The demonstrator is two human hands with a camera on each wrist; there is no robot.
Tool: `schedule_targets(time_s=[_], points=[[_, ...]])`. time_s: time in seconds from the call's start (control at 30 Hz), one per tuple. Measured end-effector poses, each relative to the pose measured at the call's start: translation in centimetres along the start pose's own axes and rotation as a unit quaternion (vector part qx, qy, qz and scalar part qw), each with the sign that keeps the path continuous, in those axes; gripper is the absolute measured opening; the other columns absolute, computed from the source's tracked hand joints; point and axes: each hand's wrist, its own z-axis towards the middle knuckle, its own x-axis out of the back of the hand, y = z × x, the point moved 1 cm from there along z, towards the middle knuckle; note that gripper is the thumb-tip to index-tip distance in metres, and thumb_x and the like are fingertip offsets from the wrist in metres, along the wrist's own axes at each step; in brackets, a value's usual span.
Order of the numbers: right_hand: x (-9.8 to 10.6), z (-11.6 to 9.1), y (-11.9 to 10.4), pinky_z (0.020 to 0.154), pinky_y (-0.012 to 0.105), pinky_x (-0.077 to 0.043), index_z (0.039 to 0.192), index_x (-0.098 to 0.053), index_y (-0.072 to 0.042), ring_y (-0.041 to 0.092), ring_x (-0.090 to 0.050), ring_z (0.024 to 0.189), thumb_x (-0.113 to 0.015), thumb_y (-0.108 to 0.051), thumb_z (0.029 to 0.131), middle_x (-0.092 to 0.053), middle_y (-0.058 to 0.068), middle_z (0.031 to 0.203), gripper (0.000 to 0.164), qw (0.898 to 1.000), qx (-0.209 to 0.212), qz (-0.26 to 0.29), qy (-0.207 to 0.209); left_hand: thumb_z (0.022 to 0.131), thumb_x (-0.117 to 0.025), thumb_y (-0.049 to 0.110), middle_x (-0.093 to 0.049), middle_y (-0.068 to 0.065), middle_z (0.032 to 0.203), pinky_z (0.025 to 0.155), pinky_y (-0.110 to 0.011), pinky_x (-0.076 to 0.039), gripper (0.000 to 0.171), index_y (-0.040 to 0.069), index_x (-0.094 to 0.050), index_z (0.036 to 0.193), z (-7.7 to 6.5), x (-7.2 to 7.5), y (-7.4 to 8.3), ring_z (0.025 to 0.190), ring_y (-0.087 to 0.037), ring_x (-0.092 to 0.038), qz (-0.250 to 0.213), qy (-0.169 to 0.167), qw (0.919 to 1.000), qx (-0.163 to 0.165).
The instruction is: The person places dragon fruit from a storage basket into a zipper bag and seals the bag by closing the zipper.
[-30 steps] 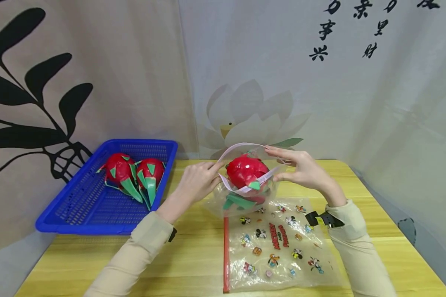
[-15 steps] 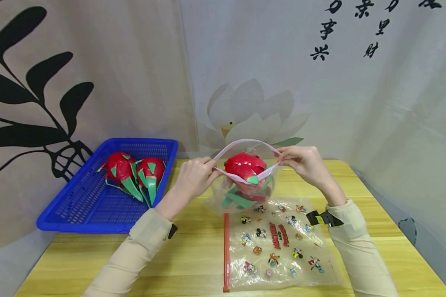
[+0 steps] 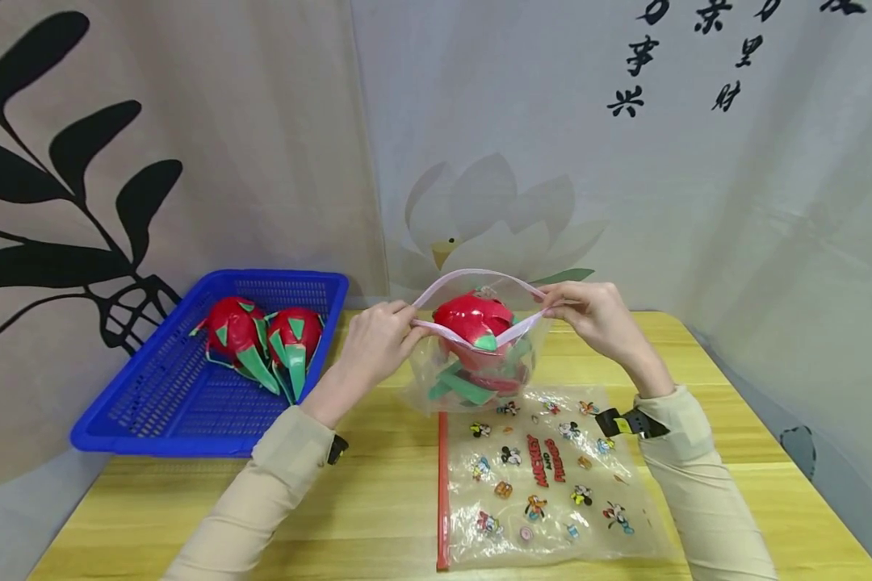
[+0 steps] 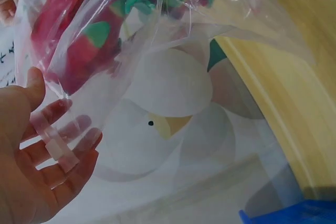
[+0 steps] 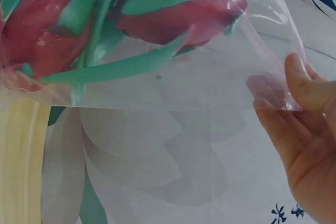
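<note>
A clear zip bag (image 3: pixel 417 371) with a pale pink zip strip around its mouth stands on the wooden table, its mouth spread apart. Inside sit red dragon fruits (image 3: pixel 472 315) with green scales, one on top and more red and green showing through the plastic below. My left hand (image 3: pixel 378 343) holds the left end of the mouth; in the left wrist view the pink strip and its small slider (image 4: pixel 54 149) lie across the fingers. At the opposite corner, my right hand (image 3: pixel 589 315) pinches the bag's edge between thumb and fingers, as the right wrist view shows.
A second clear bag (image 3: pixel 552 516) with cartoon prints and a red zip edge lies flat in front. To the left, a blue plastic basket (image 3: pixel 182 448) holds two more dragon fruits (image 3: pixel 294 339). A printed curtain (image 3: pixel 494 121) hangs behind the table (image 3: pixel 363 516).
The right hand has gone from spread fingers at the bag's mouth to pinching its corner. The left hand has shifted slightly left, and the mouth is pulled wider and a little higher.
</note>
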Motion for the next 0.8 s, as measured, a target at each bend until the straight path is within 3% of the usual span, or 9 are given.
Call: schedule_targets(time_s=[0.2,0.3,0.43,0.57,0.8], points=[[-0.4,-0.1,0.8,0.074,0.008,-0.052,0.08,-0.068,0.002,0.029,-0.071,0.088,-0.067,0.007,0.081,-0.072,0.02,0.098,0.005,0.998,-0.039,0.039,0.024,0.085,-0.07,0.027,-0.073,-0.009,0.09,0.055,-0.037,-0.056,0.021,0.006,-0.071,0.088,0.5,0.7,-0.4,0.072,-0.026,-0.067,0.002,0.013,0.9999,0.002],[-0.4,-0.1,1.1,0.075,0.009,-0.052,0.081,-0.067,0.004,0.013,-0.071,0.089,-0.066,0.004,0.083,-0.071,0.021,0.101,0.002,0.996,-0.051,0.061,0.032,0.085,-0.07,0.027,-0.073,-0.008,0.093,0.058,-0.039,-0.056,0.021,0.007,-0.071,0.088,0.8,1.0,-0.5,0.076,-0.027,-0.066,-0.015,0.007,0.9999,0.004],[-0.4,0.1,1.3,0.076,0.009,-0.053,0.082,-0.066,0.006,-0.009,-0.065,0.089,-0.064,0.004,0.084,-0.07,0.024,0.103,0.003,0.995,-0.055,0.081,0.031,0.085,-0.069,0.027,-0.07,-0.01,0.103,0.074,-0.041,-0.057,0.02,0.008,-0.072,0.091,1.1,1.5,-0.5,0.091,-0.029,-0.062,-0.086,-0.021,0.996,-0.002],[-0.3,0.3,1.3,0.076,0.009,-0.053,0.081,-0.067,0.003,-0.011,-0.063,0.088,-0.065,0.007,0.082,-0.07,0.024,0.101,0.005,0.995,-0.051,0.074,0.034,0.086,-0.067,0.023,-0.064,-0.011,0.112,0.086,-0.042,-0.053,0.016,0.013,-0.074,0.095,1.3,1.8,-0.6,0.104,-0.029,-0.054,-0.153,-0.042,0.9869,-0.029],[-0.5,0.5,1.1,0.074,0.008,-0.052,0.082,-0.07,0.002,-0.011,-0.062,0.086,-0.067,0.007,0.081,-0.072,0.022,0.095,0.006,0.997,-0.044,0.052,0.046,0.086,-0.067,0.019,-0.064,-0.01,0.111,0.077,-0.036,-0.056,0.014,0.012,-0.073,0.095,1.1,2.0,-1.1,0.095,-0.024,-0.062,-0.169,-0.024,0.9846,-0.038]])
